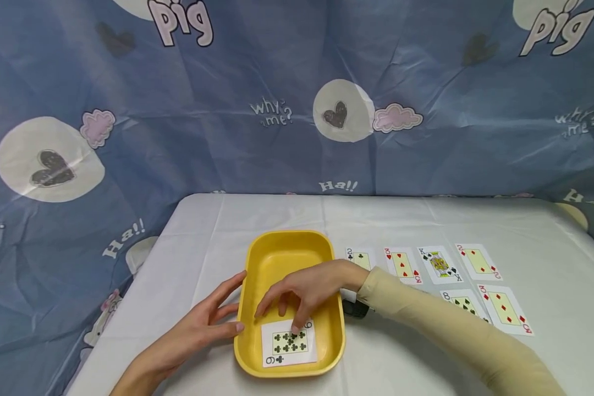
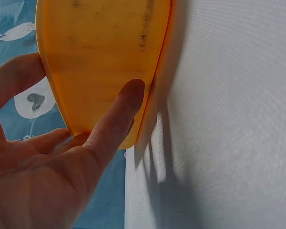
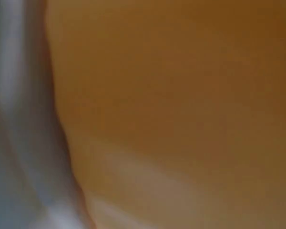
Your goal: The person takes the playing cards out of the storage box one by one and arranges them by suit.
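Observation:
A yellow plastic tray [image 1: 322, 366] sits on the white-covered table, with a nine of clubs [image 1: 271, 346] lying face up in its near end. My left hand [image 1: 205, 319] rests at the tray's left side, fingers spread along the rim. In the left wrist view its thumb [image 2: 128, 98] lies against the outer wall of the tray [image 2: 93, 71]. Reaching in over the right rim, my right hand [image 1: 309, 289] has its fingers bent loosely downward, one fingertip over the card. The right wrist view is a blur, mostly yellow-brown tray surface [image 3: 181, 95].
Right of the tray lie face-up cards: a two of clubs [image 1: 360, 257], three of hearts [image 1: 403, 265], king of spades [image 1: 439, 265], two of diamonds [image 1: 479, 262], three of diamonds [image 1: 506, 309] and a partly covered eight [image 1: 464, 302]. Blue printed cloth [image 1: 257, 148] hangs behind.

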`<state>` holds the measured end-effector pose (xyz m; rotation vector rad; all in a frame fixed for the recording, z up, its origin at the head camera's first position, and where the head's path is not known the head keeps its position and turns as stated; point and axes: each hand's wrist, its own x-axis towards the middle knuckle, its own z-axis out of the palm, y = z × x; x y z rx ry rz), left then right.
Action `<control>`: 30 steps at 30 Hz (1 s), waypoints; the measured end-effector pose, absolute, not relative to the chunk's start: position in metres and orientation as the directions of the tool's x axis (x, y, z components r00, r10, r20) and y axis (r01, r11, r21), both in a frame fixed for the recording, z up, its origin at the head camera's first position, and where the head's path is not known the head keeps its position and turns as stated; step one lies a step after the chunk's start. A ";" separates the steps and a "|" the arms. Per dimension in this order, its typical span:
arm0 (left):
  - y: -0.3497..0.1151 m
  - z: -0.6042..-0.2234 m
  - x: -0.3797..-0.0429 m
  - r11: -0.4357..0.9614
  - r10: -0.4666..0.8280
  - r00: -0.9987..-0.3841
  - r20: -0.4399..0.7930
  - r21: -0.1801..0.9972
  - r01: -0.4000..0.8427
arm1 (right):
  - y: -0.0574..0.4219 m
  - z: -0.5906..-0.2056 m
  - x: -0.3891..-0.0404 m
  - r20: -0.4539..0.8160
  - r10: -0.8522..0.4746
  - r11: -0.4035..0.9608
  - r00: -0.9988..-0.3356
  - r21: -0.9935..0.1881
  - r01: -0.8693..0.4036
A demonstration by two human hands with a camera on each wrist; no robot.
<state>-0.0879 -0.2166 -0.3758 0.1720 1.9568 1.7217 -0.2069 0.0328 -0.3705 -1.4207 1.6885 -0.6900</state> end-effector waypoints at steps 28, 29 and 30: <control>-0.213 -0.375 -0.088 0.200 0.401 -0.863 -0.307 0.949 -0.244 | 0.028 -0.374 -0.197 0.140 -0.783 0.467 -0.606 -0.511 -0.722; -0.213 -0.375 -0.088 0.200 0.400 -0.864 -0.306 0.949 -0.243 | 0.028 -0.374 -0.198 0.178 -0.760 0.472 -0.625 -0.510 -0.719; -0.213 -0.375 -0.088 0.200 0.401 -0.864 -0.304 0.949 -0.241 | 0.029 -0.374 -0.198 0.206 -0.740 0.475 -0.640 -0.514 -0.714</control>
